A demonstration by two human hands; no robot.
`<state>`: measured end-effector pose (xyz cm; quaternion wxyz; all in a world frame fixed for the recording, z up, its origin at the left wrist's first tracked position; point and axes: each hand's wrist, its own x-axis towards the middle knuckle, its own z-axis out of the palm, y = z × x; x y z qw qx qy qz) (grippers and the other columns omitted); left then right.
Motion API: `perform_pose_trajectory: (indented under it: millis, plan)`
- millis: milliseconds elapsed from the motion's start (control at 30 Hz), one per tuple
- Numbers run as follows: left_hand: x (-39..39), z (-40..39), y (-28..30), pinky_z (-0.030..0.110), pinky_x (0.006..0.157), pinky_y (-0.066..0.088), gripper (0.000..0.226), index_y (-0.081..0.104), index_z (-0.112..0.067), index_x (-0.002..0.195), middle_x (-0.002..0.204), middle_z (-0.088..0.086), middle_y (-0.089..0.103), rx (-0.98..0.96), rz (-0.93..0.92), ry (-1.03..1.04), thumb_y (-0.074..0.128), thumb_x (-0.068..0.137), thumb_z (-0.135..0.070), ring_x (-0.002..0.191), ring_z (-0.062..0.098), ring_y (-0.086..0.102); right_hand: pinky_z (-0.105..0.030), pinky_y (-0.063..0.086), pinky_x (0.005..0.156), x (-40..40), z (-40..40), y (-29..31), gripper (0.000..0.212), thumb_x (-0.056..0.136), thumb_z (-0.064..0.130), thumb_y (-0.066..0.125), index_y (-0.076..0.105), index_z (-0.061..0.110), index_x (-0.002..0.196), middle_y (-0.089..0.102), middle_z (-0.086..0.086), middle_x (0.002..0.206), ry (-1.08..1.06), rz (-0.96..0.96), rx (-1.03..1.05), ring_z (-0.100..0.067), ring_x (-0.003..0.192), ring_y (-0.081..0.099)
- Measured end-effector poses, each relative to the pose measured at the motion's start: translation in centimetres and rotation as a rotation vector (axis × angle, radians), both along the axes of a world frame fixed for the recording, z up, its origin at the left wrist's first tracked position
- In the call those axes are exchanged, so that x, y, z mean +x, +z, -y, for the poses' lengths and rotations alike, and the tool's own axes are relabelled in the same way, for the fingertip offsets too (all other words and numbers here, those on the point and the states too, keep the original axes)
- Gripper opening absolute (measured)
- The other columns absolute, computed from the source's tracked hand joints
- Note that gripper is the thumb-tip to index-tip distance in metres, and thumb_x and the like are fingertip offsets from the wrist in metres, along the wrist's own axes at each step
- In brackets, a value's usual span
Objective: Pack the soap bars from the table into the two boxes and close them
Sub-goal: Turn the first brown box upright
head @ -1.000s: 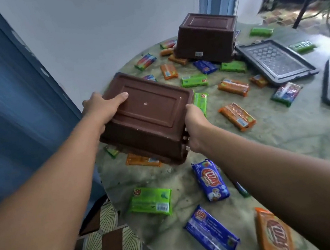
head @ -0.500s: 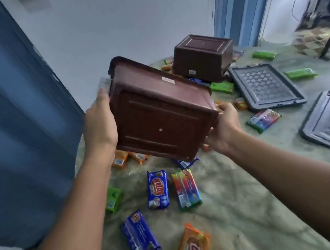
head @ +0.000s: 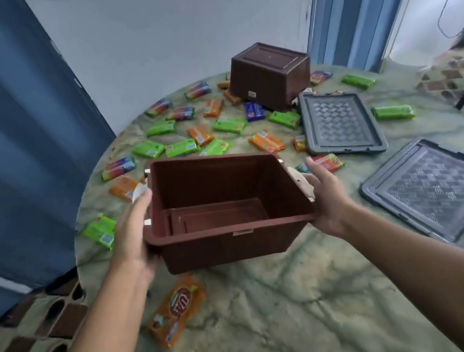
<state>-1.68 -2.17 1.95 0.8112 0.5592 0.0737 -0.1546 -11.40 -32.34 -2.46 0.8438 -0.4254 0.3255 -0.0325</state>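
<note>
A round marbled table [head: 319,307] stands before a white wall, strewn with soap bars [head: 181,148]. We hold the near box [head: 223,207] upright and empty just above the table, left hand [head: 131,236] and right hand [head: 329,200] curled on its end walls. We judge it best set flat, mouth up, clear of the orange bar [head: 177,309] in front of it. Behind the near box, the second box [head: 270,75] sits inverted; two grey lids [head: 337,125] lie to the near box's right. Half a second ago the near box showed its base; now it is turned over.
</note>
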Motion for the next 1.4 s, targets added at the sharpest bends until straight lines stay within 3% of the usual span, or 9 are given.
perform_pose_trajectory:
  millis: [133,267,433,600,767,933,1100,1200,1400]
  plan:
    - [-0.7,-0.8,-1.0,0.029,0.063,0.06,0.029,0.069,-0.013,0.124,0.103,0.009,0.076,0.106,0.034,-0.07,0.057,0.102,-0.028,0.08,0.018,0.074,-0.03,0.053,0.052,-0.7,0.7,0.1,0.028,0.098,0.039,0.064,0.065,0.015,0.112,0.068,-0.007,0.085,0.081,-0.181,-0.346,-0.018,0.062,0.064]
    - [-1.8,-0.5,-1.3,0.025,0.049,0.053,0.011,0.06,-0.017,0.094,0.078,0.008,0.065,0.295,0.069,0.03,0.055,0.103,-0.02,0.056,0.013,0.063,-0.029,0.036,0.059,-0.8,1.3,0.8,0.022,0.088,0.002,0.036,0.055,0.012,0.083,0.049,-0.012,0.073,0.232,-0.417,-0.744,-0.021,0.054,0.043]
    - [-3.0,0.4,-1.1,0.033,0.064,0.052,0.019,0.061,-0.025,0.108,0.097,0.01,0.066,0.382,-0.015,0.065,0.047,0.096,-0.031,0.078,0.021,0.065,-0.026,0.045,0.055,-0.8,1.3,0.9,0.035,0.097,0.018,0.033,0.063,0.004,0.109,0.062,-0.015,0.087,0.117,-0.407,-0.671,-0.026,0.066,0.059]
    - [-5.7,2.5,-1.5,0.034,0.075,0.044,0.047,0.058,-0.022,0.105,0.1,-0.003,0.063,0.85,0.132,0.028,0.06,0.088,-0.065,0.093,0.015,0.061,-0.047,0.049,0.104,-0.3,3.0,0.2,0.111,0.066,0.097,0.039,0.058,0.017,0.14,0.064,-0.011,0.134,0.387,-0.403,-0.821,-0.035,0.121,0.062]
    - [-9.6,4.3,-3.8,0.045,0.093,0.048,0.035,0.052,-0.017,0.113,0.117,0.01,0.063,1.116,0.053,0.171,0.06,0.094,-0.046,0.11,0.032,0.059,-0.044,0.049,0.098,-1.1,5.0,0.4,0.068,0.093,0.068,0.049,0.057,0.014,0.133,0.066,-0.013,0.128,0.59,-0.329,-1.255,-0.035,0.116,0.062]
    - [-14.2,4.9,-5.6,0.043,0.097,0.045,0.036,0.053,-0.016,0.13,0.128,0.013,0.062,1.108,-0.05,0.281,0.052,0.1,-0.036,0.12,0.035,0.058,-0.043,0.044,0.098,-2.2,5.6,-0.4,0.063,0.1,0.06,0.042,0.051,0.013,0.14,0.059,-0.017,0.138,0.769,-0.294,-1.323,-0.037,0.127,0.055]
    - [-17.9,3.5,-6.7,0.043,0.1,0.041,0.047,0.041,-0.009,0.144,0.142,0.02,0.054,1.234,-0.164,0.24,0.046,0.105,-0.033,0.129,0.039,0.053,-0.04,0.041,0.08,-2.6,4.4,-0.7,0.048,0.1,0.054,0.043,0.055,0.015,0.126,0.065,-0.014,0.121,0.862,-0.196,-1.43,-0.033,0.102,0.058]
    - [-17.7,2.8,-6.8,0.045,0.101,0.041,0.055,0.034,-0.005,0.143,0.142,0.027,0.049,1.34,-0.239,0.183,0.05,0.103,-0.039,0.128,0.044,0.05,-0.045,0.048,0.092,-2.1,4.0,-0.5,0.055,0.097,0.055,0.046,0.05,0.012,0.132,0.057,-0.018,0.132,0.914,-0.218,-1.499,-0.039,0.116,0.057]
    - [-15.9,3.2,-4.8,0.049,0.101,0.042,0.072,0.047,-0.015,0.132,0.132,0.02,0.051,1.774,0.228,0.182,0.056,0.087,-0.071,0.127,0.04,0.045,-0.051,0.043,0.104,-0.9,2.7,1.0,0.071,0.094,0.055,0.061,0.032,0.027,0.152,0.034,-0.014,0.143,0.776,0.271,-1.809,-0.038,0.131,0.036]
